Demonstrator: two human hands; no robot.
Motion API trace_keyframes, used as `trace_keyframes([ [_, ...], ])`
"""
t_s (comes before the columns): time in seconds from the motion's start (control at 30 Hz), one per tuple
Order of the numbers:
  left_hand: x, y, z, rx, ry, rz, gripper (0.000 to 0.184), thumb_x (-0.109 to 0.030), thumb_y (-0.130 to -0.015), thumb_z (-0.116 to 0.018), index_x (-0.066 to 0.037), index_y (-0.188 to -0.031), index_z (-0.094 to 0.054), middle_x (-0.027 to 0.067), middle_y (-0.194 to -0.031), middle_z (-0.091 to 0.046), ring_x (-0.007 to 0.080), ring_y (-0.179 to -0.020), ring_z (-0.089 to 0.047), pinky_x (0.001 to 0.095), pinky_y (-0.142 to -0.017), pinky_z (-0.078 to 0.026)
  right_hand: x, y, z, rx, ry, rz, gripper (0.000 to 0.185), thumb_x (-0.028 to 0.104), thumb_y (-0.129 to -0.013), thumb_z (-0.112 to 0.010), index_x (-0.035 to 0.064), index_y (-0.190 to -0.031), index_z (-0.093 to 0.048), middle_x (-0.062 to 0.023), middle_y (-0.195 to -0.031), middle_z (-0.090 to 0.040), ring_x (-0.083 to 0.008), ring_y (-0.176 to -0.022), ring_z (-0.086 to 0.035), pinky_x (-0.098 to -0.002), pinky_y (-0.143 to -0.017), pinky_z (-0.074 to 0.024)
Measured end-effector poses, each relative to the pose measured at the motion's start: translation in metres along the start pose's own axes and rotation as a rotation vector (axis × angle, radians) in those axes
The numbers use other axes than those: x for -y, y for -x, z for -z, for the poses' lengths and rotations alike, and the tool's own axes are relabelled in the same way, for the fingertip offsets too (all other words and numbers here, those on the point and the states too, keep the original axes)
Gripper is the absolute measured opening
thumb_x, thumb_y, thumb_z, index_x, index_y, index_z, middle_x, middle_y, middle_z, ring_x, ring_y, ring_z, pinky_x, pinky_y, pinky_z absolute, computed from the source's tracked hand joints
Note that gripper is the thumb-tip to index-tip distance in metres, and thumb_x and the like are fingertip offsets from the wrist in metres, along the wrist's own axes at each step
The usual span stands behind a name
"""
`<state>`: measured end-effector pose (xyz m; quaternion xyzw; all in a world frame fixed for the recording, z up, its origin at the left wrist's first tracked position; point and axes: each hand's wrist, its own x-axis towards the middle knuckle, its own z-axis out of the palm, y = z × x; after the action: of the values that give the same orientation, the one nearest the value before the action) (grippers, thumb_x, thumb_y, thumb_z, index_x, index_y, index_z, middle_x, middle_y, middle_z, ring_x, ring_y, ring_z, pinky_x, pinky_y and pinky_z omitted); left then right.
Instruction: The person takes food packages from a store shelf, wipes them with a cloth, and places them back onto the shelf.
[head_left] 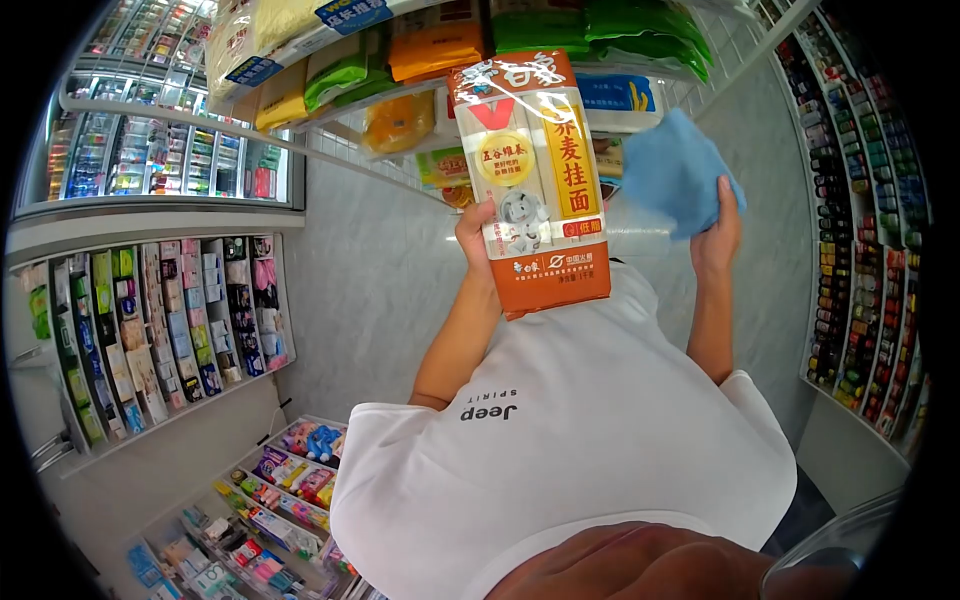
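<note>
My left hand point(475, 240) is closed on the lower left edge of a pack of dried noodles point(535, 190), with its fingers mostly hidden behind. The pack is upright, clear and orange-red, with a yellow label strip facing me. To its right, my right hand point(722, 232) grips a blue cloth point(675, 175). The cloth is bunched, its left side blurred, and apart from the pack. Behind the noodles, a shelf holds bagged goods, among them an orange bag point(436, 45) and green bags point(640, 25).
White wire shelving point(345, 155) stands just ahead. On the left are a lit drinks cooler point(170, 150) and a rack of small packaged goods point(160, 335). Shelves of bottles and jars point(860, 220) line the right. Grey floor point(350, 300) runs between them.
</note>
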<state>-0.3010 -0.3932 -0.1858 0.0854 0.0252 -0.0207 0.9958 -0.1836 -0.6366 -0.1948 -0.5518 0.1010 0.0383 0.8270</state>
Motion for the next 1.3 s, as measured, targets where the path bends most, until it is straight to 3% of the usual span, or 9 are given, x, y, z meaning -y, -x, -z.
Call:
trace_keyframes([
  [0.1,0.006,0.001,-0.002,0.001,-0.010,0.078,0.083,-0.028,-0.072,-0.063,0.000,-0.144,-0.035,0.0255,-0.136,-0.051,0.0429,-0.117,-0.057,0.0578,-0.098,-0.049,0.002,0.001,-0.016,0.106,0.265,0.189,0.046,0.031,-0.097,-0.056,-0.0001,-0.132,-0.055,-0.0123,-0.132,-0.057,-0.0215,-0.120,-0.054,-0.0364,-0.103,-0.0407],
  [0.2,0.012,0.004,0.002,-0.066,-0.039,0.125,0.080,-0.022,-0.069,-0.061,0.001,-0.142,-0.038,0.0251,-0.132,-0.054,0.0396,-0.115,-0.060,0.0539,-0.098,-0.050,0.025,-0.004,-0.068,0.512,0.597,0.923,0.042,0.025,-0.097,-0.054,0.0062,-0.134,-0.055,-0.0103,-0.142,-0.053,-0.0268,-0.136,-0.044,-0.0445,-0.114,-0.0296],
  [0.27,0.016,0.007,0.008,-0.098,-0.079,0.126,0.077,-0.020,-0.069,-0.059,0.001,-0.140,-0.041,0.0243,-0.129,-0.056,0.0378,-0.113,-0.061,0.0516,-0.098,-0.051,0.043,-0.001,-0.089,0.690,1.013,1.062,0.044,0.021,-0.094,-0.056,0.0071,-0.136,-0.054,-0.0094,-0.147,-0.048,-0.0287,-0.142,-0.036,-0.0474,-0.119,-0.0217],
  [0.47,0.016,0.007,0.007,-0.195,-0.122,0.063,0.073,-0.019,-0.070,-0.056,0.004,-0.138,-0.042,0.0235,-0.128,-0.057,0.0364,-0.113,-0.061,0.0489,-0.099,-0.050,0.036,0.035,-0.098,1.052,1.010,1.062,0.047,0.021,-0.091,-0.059,0.0104,-0.137,-0.053,-0.0082,-0.146,-0.049,-0.0277,-0.140,-0.038,-0.0487,-0.118,-0.0233],
  [0.63,0.012,0.009,0.013,-0.089,-0.127,0.179,0.073,-0.019,-0.071,-0.055,0.005,-0.139,-0.040,0.0235,-0.127,-0.057,0.0373,-0.114,-0.060,0.0494,-0.100,-0.049,0.020,-0.017,-0.096,0.612,0.906,0.994,0.051,0.020,-0.090,-0.059,0.0110,-0.140,-0.051,-0.0075,-0.147,-0.048,-0.0281,-0.140,-0.038,-0.0473,-0.118,-0.0238],
  [0.77,0.014,0.006,0.007,-0.092,-0.169,0.172,0.073,-0.018,-0.071,-0.054,0.005,-0.139,-0.040,0.0247,-0.127,-0.057,0.0380,-0.115,-0.060,0.0489,-0.101,-0.048,0.038,0.031,-0.106,0.846,1.045,1.075,0.048,0.017,-0.092,-0.055,0.0084,-0.139,-0.052,-0.0099,-0.148,-0.046,-0.0306,-0.142,-0.035,-0.0464,-0.119,-0.0230],
  [1.0,0.016,-0.002,0.012,-0.156,-0.148,0.206,0.064,-0.027,-0.083,-0.052,0.002,-0.138,-0.043,0.0210,-0.128,-0.058,0.0359,-0.113,-0.061,0.0454,-0.102,-0.048,0.040,0.013,-0.121,0.668,0.997,1.046,0.048,0.022,-0.091,-0.058,0.0100,-0.137,-0.054,-0.0086,-0.148,-0.046,-0.0298,-0.142,-0.035,-0.0490,-0.118,-0.0227],
  [1.13,0.020,-0.007,-0.019,-0.268,-0.191,0.060,0.067,-0.055,-0.094,-0.040,-0.007,-0.141,-0.045,0.0157,-0.133,-0.056,0.0339,-0.119,-0.057,0.0473,-0.104,-0.045,0.034,0.050,-0.115,1.111,1.092,1.090,0.056,0.021,-0.083,-0.066,0.0090,-0.136,-0.054,-0.0073,-0.147,-0.048,-0.0278,-0.142,-0.036,-0.0492,-0.119,-0.0226],
  [1.3,0.006,-0.018,0.013,-0.148,-0.077,0.096,0.072,-0.063,-0.092,-0.039,-0.012,-0.144,-0.042,0.0136,-0.138,-0.052,0.0342,-0.125,-0.052,0.0506,-0.106,-0.042,0.031,0.073,-0.096,1.424,1.013,1.029,0.060,0.019,-0.076,-0.068,0.0068,-0.133,-0.056,-0.0068,-0.146,-0.048,-0.0262,-0.141,-0.036,-0.0493,-0.119,-0.0227],
])
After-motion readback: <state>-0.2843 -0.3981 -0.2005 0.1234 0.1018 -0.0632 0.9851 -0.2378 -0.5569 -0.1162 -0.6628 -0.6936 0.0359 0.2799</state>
